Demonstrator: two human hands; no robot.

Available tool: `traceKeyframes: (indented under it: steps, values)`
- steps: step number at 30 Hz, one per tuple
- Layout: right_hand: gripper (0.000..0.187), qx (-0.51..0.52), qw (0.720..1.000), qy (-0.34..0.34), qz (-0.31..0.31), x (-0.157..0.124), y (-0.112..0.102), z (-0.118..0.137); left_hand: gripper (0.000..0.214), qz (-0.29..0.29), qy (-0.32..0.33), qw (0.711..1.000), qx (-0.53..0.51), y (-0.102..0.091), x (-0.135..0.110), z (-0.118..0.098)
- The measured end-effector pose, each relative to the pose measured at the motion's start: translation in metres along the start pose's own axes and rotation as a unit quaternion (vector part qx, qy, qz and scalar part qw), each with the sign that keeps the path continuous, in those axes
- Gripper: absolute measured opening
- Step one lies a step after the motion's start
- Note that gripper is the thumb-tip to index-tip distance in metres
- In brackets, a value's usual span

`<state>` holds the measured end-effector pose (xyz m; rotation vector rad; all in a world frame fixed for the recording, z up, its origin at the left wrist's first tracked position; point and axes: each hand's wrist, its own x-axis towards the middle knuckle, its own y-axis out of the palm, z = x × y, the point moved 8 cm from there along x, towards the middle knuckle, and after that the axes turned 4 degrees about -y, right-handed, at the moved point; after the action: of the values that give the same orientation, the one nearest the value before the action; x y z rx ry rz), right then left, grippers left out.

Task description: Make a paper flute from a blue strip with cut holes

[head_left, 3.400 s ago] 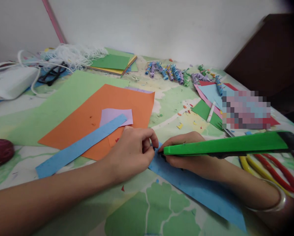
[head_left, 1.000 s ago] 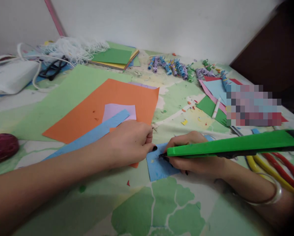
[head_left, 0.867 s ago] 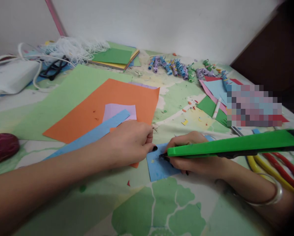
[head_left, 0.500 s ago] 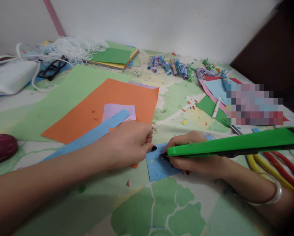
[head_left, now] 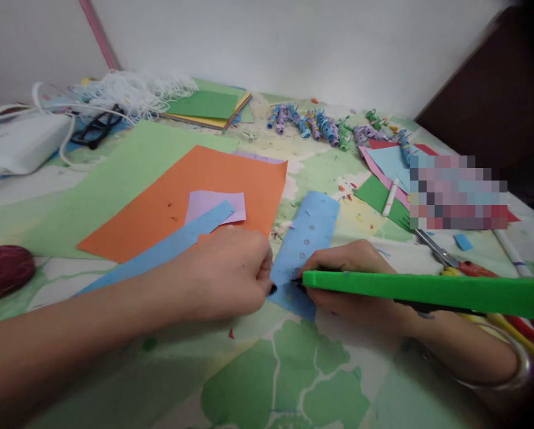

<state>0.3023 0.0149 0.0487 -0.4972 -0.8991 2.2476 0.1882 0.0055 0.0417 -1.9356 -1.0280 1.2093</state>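
Observation:
My left hand (head_left: 229, 271) is closed, its fingertips pinching the near left edge of a blue paper strip (head_left: 309, 232) with a row of small holes. My right hand (head_left: 350, 280) is wrapped round a long green tool (head_left: 428, 292) whose dark tip meets the strip near its lower end. The strip lies flat on the table, running away from me. A second, longer blue strip (head_left: 177, 241) lies under my left wrist across an orange sheet (head_left: 195, 190) with a lilac piece (head_left: 216, 205) on it.
A pale green sheet (head_left: 115, 179) lies left. A stack of coloured paper (head_left: 208, 107), white string (head_left: 133, 92) and a white box (head_left: 19, 143) sit at the back. Curled paper rolls (head_left: 316, 125), scissors (head_left: 455, 262), a marker (head_left: 388, 196) and paper scraps lie right.
The blue strip has swung round and now points away from me, showing punched holes. My right hand and the green tool have tilted lower to the right. My left hand stays at the strip's edge.

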Motion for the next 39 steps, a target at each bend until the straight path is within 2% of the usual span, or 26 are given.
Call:
traceKeyframes:
  steps: [3,5,7,9,13,20,24,31,37,39]
  values:
    - [0.01,0.005,0.999,-0.023,0.021,0.002,-0.001,-0.003,0.019,-0.006,0.016,1.0,0.003,0.002,-0.002,-0.001]
    - [0.01,0.007,0.999,-0.035,0.03,0.004,-0.002,-0.005,0.013,-0.058,0.027,0.998,-0.011,-0.002,-0.001,0.0]
    - [0.01,0.005,0.998,-0.043,0.034,0.006,-0.003,-0.007,0.024,-0.121,0.044,0.991,-0.022,-0.008,0.001,0.0]
    - [0.008,0.01,0.998,-0.047,0.034,0.008,-0.003,-0.008,0.037,-0.149,0.072,0.986,-0.02,-0.009,0.002,-0.002]
    - [0.01,0.074,0.995,-0.03,0.054,0.009,0.0,-0.012,0.033,-0.134,0.124,0.983,-0.004,-0.006,0.005,-0.005]
    - [0.012,0.173,0.982,0.033,0.074,0.007,0.003,-0.023,0.032,-0.096,0.115,0.987,0.049,-0.004,0.008,-0.006]
    - [0.013,0.145,0.986,0.033,0.072,0.009,0.002,-0.022,0.035,-0.094,0.093,0.988,0.084,-0.004,0.009,-0.005]
    - [0.012,0.134,0.988,0.026,0.068,0.009,0.002,-0.022,0.036,-0.098,0.092,0.988,0.082,-0.004,0.01,-0.004]
    - [0.011,0.062,0.997,-0.03,0.043,0.01,-0.001,-0.015,0.035,-0.093,0.096,0.989,0.065,-0.005,0.009,-0.004]
    - [0.011,0.059,0.997,-0.03,0.041,0.01,-0.001,-0.015,0.034,-0.09,0.094,0.989,0.065,-0.005,0.009,-0.004]
